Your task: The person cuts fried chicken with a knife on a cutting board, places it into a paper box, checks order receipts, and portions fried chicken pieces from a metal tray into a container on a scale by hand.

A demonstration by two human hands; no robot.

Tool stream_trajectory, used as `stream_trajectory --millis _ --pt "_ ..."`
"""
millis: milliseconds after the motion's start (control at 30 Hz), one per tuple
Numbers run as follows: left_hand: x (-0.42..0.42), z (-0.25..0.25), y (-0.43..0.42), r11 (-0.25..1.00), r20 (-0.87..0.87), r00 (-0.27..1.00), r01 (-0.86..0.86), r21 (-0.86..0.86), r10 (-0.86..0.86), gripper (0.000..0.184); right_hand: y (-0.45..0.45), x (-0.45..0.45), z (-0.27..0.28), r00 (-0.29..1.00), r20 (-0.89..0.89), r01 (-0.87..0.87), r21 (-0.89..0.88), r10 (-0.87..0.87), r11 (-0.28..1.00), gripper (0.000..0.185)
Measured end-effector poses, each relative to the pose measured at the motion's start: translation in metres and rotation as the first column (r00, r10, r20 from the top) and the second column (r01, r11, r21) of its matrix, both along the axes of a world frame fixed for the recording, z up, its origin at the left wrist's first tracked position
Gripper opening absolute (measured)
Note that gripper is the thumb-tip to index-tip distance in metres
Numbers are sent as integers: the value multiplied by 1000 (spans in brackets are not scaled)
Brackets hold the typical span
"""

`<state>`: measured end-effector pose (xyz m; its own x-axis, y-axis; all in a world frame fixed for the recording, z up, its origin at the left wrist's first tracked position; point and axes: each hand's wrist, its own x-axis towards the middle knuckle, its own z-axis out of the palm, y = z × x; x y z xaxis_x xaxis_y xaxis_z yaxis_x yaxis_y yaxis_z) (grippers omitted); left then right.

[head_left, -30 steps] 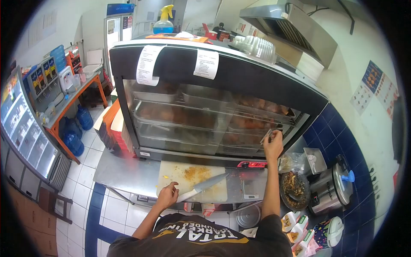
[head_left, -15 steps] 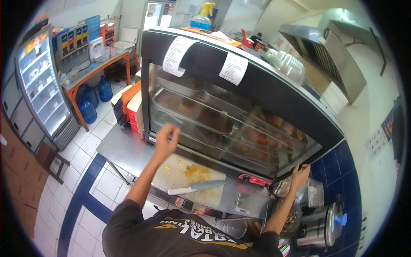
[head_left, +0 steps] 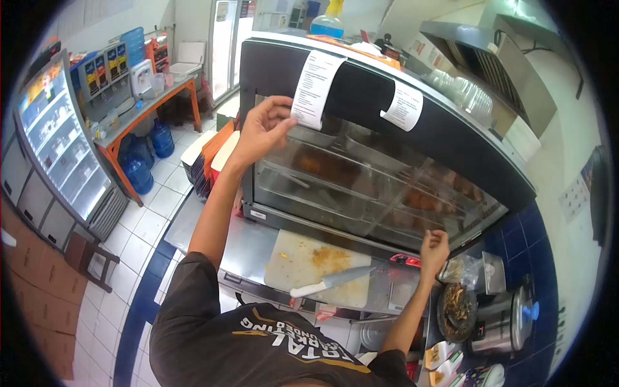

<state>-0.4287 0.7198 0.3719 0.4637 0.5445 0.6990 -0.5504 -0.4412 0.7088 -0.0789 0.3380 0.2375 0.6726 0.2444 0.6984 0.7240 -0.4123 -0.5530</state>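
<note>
Receipt (head_left: 314, 90) hangs, its lower corner at the left grip (head_left: 264, 132).

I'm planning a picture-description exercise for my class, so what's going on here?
Someone in a dark shirt is at a glass-fronted food cabinet. Their left hand is at the lower left edge of a paper slip hanging on its front; whether it grips the paper is hard to tell. The right hand is loosely curled near the cabinet's lower right, with nothing visible in it. Below, a knife lies on a cutting board beside some crumbs.
</note>
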Motion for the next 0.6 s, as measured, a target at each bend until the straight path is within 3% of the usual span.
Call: stream_trajectory --millis 33,200,333,433,500,533,567,600 --pt "-2 0 0 1000 -90 996 27 -9 -28 36 10 -16 -1 1000 -5 13 0 -13 1000 21" --pt "-5 2 -2 999 -165 985 44 -7 -44 31 46 -77 6 969 -198 -156 -39 145 987 15" --pt "2 -7 9 989 -188 977 -82 124 105 29 58 -110 25 973 -178 -164 -69 149 984 13" --pt "9 -11 11 977 -152 975 -135 165 161 27 62 -174 69 875 -228 -439 -8 426 898 10" --pt "13 -12 11 974 -131 975 -155 167 177 26 49 -225 93 649 -302 -731 8 699 682 11" --pt "15 -13 12 972 -127 975 -162 173 185 27 39 -252 107 404 -319 -910 -46 857 412 7" --pt "16 -14 12 970 -124 974 -167 177 191 28 33 -276 135 113 -456 -993 -89 883 82 16" --pt "18 -14 12 971 -129 975 -158 179 183 28 34 -293 144 -88 -501 -983 -95 861 -155 20"
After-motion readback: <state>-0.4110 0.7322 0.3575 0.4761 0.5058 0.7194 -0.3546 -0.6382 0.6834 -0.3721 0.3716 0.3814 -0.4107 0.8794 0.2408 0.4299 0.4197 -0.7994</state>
